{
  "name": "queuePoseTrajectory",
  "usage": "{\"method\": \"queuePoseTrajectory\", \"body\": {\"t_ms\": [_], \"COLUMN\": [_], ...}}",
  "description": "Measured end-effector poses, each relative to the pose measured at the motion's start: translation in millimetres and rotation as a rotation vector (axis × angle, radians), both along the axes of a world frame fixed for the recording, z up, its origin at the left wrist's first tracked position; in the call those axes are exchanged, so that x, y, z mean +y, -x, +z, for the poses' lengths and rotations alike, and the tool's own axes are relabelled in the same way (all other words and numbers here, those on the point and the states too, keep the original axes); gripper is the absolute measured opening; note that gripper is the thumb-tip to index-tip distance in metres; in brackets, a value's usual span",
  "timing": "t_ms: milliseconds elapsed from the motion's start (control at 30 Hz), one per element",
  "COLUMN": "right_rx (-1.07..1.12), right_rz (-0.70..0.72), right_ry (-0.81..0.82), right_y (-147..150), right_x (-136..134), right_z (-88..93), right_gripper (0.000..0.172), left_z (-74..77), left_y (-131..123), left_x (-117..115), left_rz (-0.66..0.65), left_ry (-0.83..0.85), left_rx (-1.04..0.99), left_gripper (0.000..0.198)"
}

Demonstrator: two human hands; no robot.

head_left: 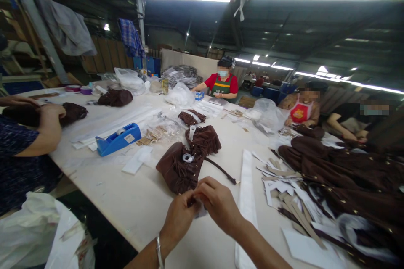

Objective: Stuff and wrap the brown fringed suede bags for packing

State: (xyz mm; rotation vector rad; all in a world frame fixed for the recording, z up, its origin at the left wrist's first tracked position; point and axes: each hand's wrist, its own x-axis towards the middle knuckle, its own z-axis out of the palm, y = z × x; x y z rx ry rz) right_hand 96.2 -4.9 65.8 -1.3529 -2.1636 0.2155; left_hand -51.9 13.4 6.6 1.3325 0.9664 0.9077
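Observation:
My left hand (179,218) and my right hand (217,201) meet just above the near edge of the white table (145,201). Both are pinched closed on a small pale piece between the fingertips, too hidden to name. Just beyond them lies a brown fringed suede bag (181,166) with a thin strap (222,171) trailing right. Two more brown fringed bags (203,138) (191,117) lie further back. A long white strip (246,193) runs along the table to the right of my hands.
A blue tape dispenser (118,138) sits left of centre. Paper scraps (290,193) and a heap of brown bags (347,180) fill the right side. A person's arm (44,130) rests at the left edge. Other people work at the far side. A white plastic bag (38,231) hangs below left.

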Motion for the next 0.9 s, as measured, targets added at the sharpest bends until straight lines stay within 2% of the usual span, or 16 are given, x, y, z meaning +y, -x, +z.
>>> {"method": "queuePoseTrajectory", "body": {"t_ms": [100, 167, 267, 400, 533, 633, 733, 833, 900], "right_rx": [-0.158, -0.23, -0.204, -0.225, -0.403, -0.432, -0.197, 0.355, 0.785], "right_rz": [0.071, 0.124, 0.08, -0.029, 0.008, 0.032, -0.071, -0.228, -0.294], "right_ry": [-0.172, -0.215, -0.16, -0.088, -0.072, -0.033, 0.002, 0.053, 0.137], "right_y": [0.3, -2.2, -6.5, -5.9, -5.3, -14.2, -19.0, 0.6, 22.3], "right_x": [-9.4, -18.5, -29.9, -37.1, -36.4, -35.4, -40.0, -40.5, -28.6], "right_z": [-9.7, -15.7, -23.3, -27.3, -19.1, -13.5, -20.5, -39.3, -51.2], "right_gripper": [0.018, 0.02, 0.021, 0.017, 0.02, 0.013, 0.013, 0.014, 0.011], "left_z": [-2.4, -3.6, -3.4, -0.2, 3.6, 3.9, 0.4, -8.7, -16.6], "left_y": [0.9, 1.3, 0.8, -0.1, 1.2, -2.1, -8.1, -3.1, 9.4], "left_x": [1.4, 2.5, 2.3, -2.5, -6.1, -5.3, -4.2, -2.9, 1.2], "left_rz": [0.005, -0.003, -0.003, 0.002, -0.061, -0.109, -0.128, -0.13, -0.102], "left_ry": [0.06, 0.09, 0.098, 0.024, -0.093, -0.121, -0.073, 0.014, 0.1], "left_rx": [-0.098, -0.147, -0.139, -0.007, 0.163, 0.214, 0.16, 0.085, 0.046], "left_gripper": [0.026, 0.026, 0.025, 0.029, 0.027, 0.026, 0.027, 0.029, 0.032]}}
